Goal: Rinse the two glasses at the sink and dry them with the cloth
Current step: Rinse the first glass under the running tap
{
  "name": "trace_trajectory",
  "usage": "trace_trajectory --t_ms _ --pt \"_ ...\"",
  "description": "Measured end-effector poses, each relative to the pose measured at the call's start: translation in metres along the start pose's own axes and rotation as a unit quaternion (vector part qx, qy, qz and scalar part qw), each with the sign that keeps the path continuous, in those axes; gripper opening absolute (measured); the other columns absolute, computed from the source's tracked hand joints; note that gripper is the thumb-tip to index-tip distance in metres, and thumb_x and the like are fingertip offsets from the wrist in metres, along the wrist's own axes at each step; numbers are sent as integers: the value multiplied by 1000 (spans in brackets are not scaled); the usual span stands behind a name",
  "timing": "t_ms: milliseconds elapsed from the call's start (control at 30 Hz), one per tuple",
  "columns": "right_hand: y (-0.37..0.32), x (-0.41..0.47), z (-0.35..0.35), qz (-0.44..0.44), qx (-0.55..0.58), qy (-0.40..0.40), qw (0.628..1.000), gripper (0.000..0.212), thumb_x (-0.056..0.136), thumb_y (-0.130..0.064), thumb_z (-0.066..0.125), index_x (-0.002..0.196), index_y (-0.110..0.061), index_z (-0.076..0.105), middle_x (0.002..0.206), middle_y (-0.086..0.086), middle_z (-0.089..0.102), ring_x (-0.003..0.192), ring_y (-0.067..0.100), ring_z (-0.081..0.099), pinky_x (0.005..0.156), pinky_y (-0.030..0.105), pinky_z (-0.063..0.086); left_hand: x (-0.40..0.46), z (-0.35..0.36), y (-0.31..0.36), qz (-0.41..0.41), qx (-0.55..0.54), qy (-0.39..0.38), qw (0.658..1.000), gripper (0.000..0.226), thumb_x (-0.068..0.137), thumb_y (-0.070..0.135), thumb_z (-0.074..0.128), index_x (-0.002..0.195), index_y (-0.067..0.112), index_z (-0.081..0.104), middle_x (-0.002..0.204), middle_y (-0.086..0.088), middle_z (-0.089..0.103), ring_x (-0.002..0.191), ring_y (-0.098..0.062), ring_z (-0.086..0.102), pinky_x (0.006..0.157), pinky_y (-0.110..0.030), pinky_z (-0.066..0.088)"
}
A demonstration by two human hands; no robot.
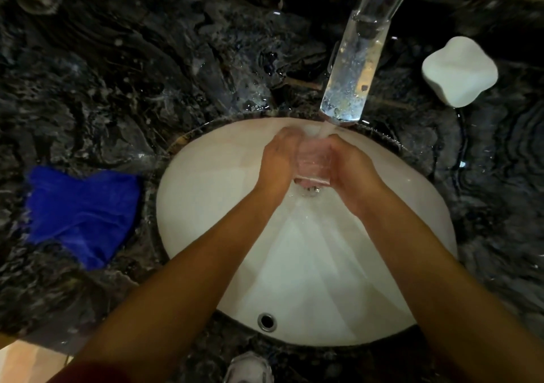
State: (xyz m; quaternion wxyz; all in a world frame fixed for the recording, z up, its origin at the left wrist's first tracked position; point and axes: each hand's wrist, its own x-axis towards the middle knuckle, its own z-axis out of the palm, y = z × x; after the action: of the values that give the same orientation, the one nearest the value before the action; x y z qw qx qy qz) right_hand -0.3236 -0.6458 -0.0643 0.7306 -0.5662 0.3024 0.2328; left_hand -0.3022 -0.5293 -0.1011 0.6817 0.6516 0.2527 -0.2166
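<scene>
counter (117, 67): dark marble, wet
sink (212, 206): white oval basin
cloth (82, 209): blue, on counter left of sink
tap (353, 67): running
left hand (276, 164) + right hand (350, 167): both wrapped round glass (313, 161) under stream
second glass (247, 368): near edge of counter

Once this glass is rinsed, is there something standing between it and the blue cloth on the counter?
Nothing visible does. Both hands, left and right, hold the glass under the tap water over the sink. The blue cloth lies on the counter left of the basin, with only wet stone between.
</scene>
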Motion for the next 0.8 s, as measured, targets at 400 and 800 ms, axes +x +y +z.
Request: trace_trajectory --t_ms 400,800 --pt "14 -12 -44 -224 -266 78 934 9 92 -19 69 84 -21 68 80 -8 67 76 6 63 77 21 47 29 -33 0 -188 -56 -155 968 41 90 39 54 119 11 58 85 -13 52 47 -23 48 34 -17 31" --pt "13 34 3 -103 -489 166 850 23 84 -40 68 92 -19 67 90 -7 69 86 21 68 75 31 52 15 -23 6 -196 12 -149 969 25 95 30 47 73 19 49 53 -4 56 37 -18 40 44 -23 13"
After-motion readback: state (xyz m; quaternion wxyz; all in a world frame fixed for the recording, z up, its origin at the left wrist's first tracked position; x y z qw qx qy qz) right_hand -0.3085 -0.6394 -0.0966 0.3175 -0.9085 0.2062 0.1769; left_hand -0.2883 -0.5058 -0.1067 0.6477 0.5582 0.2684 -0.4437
